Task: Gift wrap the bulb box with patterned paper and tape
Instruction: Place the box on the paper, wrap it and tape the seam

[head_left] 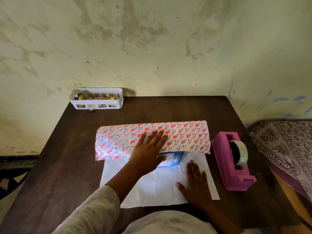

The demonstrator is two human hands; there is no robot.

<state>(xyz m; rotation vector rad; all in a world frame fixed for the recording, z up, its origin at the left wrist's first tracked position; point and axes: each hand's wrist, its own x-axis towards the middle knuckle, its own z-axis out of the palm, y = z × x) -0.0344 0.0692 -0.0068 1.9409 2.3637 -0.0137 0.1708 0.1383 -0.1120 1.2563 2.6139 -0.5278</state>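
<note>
Both hands are lying flat, fingers straight. Left hand (148, 147) is pressing the patterned paper (182, 135) over the bulb box (172, 160) mid-desk; right hand (195, 184) is pinning the white near flap. Paper looking thin, slippery, crease-prone; box likely light. Grasping the near edge next, tape dispenser (233, 159) waiting by the desk's right edge.
</note>
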